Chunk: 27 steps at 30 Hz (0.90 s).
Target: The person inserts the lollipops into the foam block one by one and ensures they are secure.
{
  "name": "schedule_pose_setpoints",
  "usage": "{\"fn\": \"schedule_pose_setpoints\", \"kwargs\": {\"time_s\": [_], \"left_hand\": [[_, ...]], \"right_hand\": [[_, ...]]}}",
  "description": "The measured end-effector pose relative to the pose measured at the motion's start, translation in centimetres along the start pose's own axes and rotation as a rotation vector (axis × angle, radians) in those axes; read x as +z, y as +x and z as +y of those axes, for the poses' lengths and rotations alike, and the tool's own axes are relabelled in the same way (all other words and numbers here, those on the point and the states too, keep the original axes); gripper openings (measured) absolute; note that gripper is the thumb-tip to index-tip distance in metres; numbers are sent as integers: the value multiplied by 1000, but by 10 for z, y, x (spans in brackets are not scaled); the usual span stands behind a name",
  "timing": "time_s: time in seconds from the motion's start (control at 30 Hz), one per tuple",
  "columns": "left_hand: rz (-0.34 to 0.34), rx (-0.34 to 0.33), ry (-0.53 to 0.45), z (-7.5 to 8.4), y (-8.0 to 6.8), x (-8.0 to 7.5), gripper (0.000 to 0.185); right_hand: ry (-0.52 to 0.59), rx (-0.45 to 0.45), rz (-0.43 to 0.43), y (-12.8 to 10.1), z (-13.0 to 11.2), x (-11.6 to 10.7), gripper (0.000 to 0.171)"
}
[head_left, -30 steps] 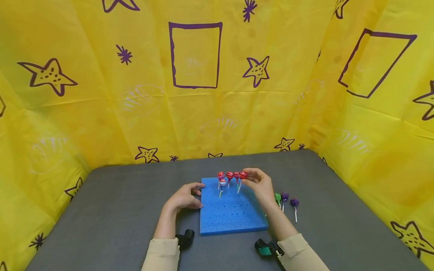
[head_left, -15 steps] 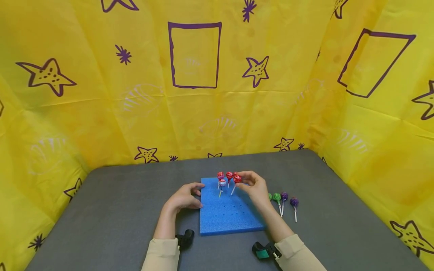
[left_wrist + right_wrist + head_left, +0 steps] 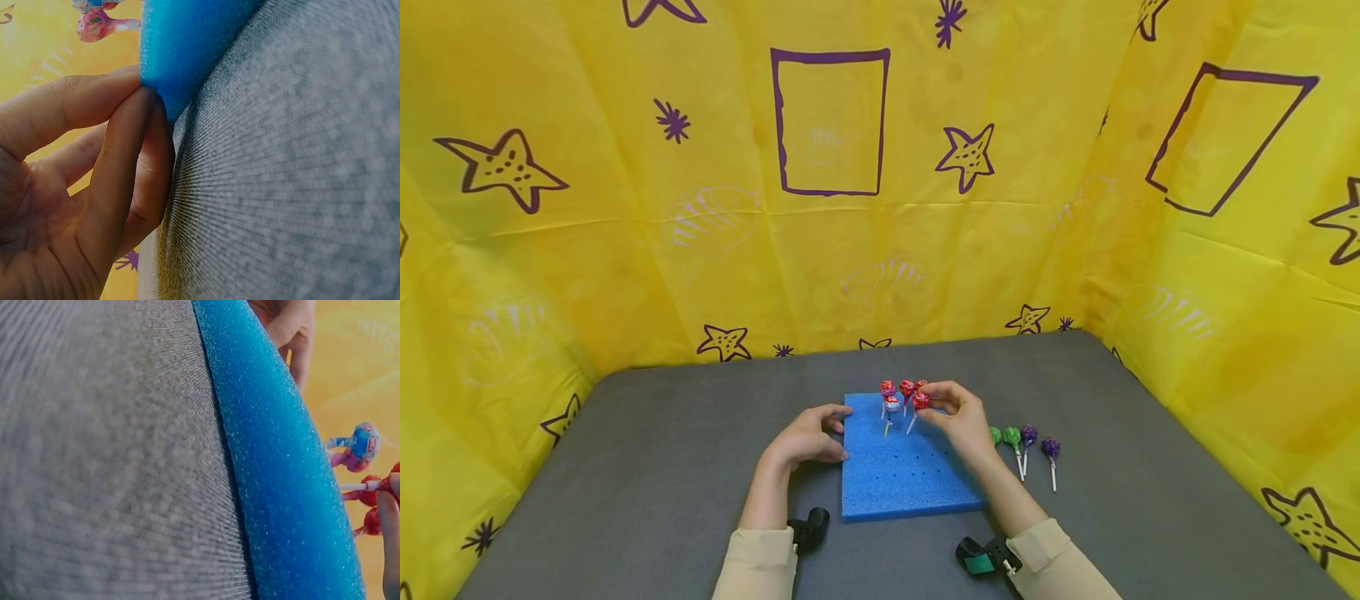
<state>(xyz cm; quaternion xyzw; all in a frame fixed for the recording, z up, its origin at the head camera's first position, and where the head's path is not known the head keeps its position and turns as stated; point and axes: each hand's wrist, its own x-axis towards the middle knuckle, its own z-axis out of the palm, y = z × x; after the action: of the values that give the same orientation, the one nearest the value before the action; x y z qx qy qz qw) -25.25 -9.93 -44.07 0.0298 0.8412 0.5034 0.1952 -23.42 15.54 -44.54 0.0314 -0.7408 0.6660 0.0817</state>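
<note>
A blue foam block (image 3: 912, 471) with rows of small holes lies on the grey table (image 3: 662, 450). Three wrapped lollipops (image 3: 898, 389) stand in its far rows, one of them pink and blue (image 3: 356, 447). My right hand (image 3: 934, 404) pinches a red lollipop (image 3: 921, 401) by its head, its stick tilted down toward the foam beside the standing ones. My left hand (image 3: 808, 437) rests on the table with its fingertips (image 3: 147, 94) pressed against the block's left edge (image 3: 181, 44).
Two green lollipops (image 3: 1006, 436) and two purple ones (image 3: 1040, 442) lie on the table right of the block. Yellow sheets with purple stars (image 3: 850, 208) wall in the back and both sides. Wrist cameras (image 3: 808, 527) sit at both cuffs.
My right hand has carried the red lollipop left and slightly down, from the back row's right end to just beside the standing lollipops. The left hand has stayed still.
</note>
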Motion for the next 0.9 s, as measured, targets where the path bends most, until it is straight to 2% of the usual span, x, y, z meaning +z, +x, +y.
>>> {"fn": "schedule_pose_setpoints", "kwargs": {"time_s": [0.4, 0.57, 0.9], "left_hand": [[5, 2, 10, 0, -1, 0, 66], [5, 4, 7, 0, -1, 0, 66], [3, 5, -1, 0, -1, 0, 66]], "right_hand": [[-60, -38, -65, -1, 0, -2, 31], [-99, -32, -98, -3, 0, -2, 31], [-139, 4, -110, -4, 1, -1, 29]]}}
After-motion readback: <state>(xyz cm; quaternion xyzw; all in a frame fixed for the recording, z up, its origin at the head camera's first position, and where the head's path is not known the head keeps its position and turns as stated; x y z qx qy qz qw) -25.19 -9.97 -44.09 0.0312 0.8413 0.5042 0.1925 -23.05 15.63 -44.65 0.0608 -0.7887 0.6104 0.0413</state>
